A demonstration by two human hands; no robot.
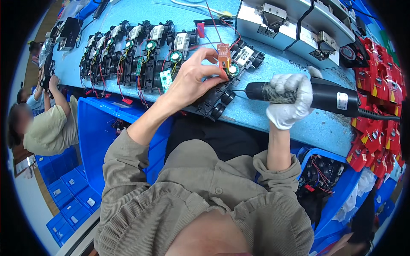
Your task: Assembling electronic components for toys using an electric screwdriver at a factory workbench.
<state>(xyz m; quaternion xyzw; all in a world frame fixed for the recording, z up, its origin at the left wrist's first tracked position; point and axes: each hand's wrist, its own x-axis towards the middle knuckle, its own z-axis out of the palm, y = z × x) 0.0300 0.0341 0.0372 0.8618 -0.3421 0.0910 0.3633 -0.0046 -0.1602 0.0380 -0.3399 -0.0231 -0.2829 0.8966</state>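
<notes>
here, a black toy chassis (215,96) is lain at the near edge of the blue worktop (294,123), and is pinned under the bare left hand (194,81), whose grip is pinching an orange circuit board (223,54) on it. the gloved right hand (290,100) is wrapped tight around a black power screwdriver (316,96). the board looks thin and fragile, its wires easily snagged; it is best held by its edges.

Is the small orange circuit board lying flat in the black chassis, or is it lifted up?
Lifted: the left hand pinches the orange circuit board upright above the black chassis, with red wires trailing from its top.
</notes>
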